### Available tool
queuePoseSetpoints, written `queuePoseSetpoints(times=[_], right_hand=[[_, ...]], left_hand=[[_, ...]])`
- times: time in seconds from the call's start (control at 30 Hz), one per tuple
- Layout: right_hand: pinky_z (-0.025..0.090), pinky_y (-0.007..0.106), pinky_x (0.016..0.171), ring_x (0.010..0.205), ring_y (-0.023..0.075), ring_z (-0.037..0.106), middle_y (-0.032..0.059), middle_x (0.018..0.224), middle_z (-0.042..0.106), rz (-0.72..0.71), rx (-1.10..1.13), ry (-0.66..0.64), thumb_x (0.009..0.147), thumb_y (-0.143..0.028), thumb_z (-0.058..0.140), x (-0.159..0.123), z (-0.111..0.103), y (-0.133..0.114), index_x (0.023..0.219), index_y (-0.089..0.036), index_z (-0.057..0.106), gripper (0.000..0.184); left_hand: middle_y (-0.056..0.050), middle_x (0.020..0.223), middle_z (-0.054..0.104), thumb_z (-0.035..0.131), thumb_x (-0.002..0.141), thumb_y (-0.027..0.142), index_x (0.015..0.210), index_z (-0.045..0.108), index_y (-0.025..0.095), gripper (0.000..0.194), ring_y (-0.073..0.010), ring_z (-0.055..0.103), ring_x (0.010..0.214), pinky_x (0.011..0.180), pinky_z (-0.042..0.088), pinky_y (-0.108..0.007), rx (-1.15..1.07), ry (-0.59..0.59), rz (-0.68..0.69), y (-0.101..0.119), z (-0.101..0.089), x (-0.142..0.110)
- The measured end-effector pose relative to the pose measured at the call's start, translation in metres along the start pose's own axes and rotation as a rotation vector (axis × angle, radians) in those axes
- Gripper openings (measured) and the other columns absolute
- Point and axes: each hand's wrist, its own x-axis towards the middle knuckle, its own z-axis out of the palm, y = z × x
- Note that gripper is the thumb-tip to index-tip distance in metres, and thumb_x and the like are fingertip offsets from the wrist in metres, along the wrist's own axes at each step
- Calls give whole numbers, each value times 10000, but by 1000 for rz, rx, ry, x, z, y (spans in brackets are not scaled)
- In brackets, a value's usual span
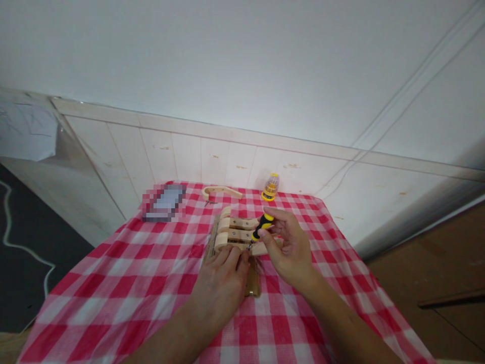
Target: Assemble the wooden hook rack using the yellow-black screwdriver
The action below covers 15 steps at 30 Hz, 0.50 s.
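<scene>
The right hand [290, 247] pinches a black-and-yellow screwdriver [262, 227] between thumb and fingers, its shaft slanting down to the nearest of several pale, curved wooden pieces [248, 247]; the left hand [222, 275] presses down on that piece, fingers bunched together; the pieces lie side by side on a brown base [252, 283], atop the red-and-white checked tablecloth [280, 323]; beyond them, near the wall, sit another curved wooden piece [223, 189] and a yellow, clear-topped bit holder [270, 188].
</scene>
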Motion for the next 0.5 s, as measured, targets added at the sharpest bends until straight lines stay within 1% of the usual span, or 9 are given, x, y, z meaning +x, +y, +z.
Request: queuePoseSetpoints(times=[0.17, 0.27, 0.37, 0.5], right_hand=[[613, 321, 707, 792, 174, 723, 30, 1031, 731, 1, -13, 17, 914, -194, 689, 0, 2, 2, 1267, -298, 627, 374], [604, 309, 679, 754, 164, 713, 19, 1011, 729, 16, 0, 28, 897, -199, 718, 0, 3, 3, 1256, -306, 628, 384], [601, 307, 672, 747, 164, 707, 15, 995, 726, 24, 15, 34, 885, -199, 738, 0, 4, 3, 1239, -310, 631, 386], [606, 319, 688, 791, 178, 716, 34, 1066, 724, 27, 19, 28, 885, -196, 733, 0, 4, 2, 1268, -314, 618, 417]], left_hand=[[-110, 990, 708, 609, 916, 78, 1118, 686, 105, 218, -292, 712, 939, 780, 645, -476, 6, 6, 4, 0, -2, 1], [-112, 986, 704, 598, 921, 79, 1129, 685, 101, 227, -286, 711, 930, 774, 643, -467, 12, 10, 12, -1, -1, 0], [-112, 1002, 706, 579, 936, 97, 1152, 679, 111, 239, -295, 709, 956, 784, 640, -483, 5, 8, 4, -1, 1, -1], [-108, 1006, 720, 553, 948, 99, 1128, 681, 122, 221, -280, 716, 952, 798, 641, -464, -10, 27, 10, -2, 2, -1]])
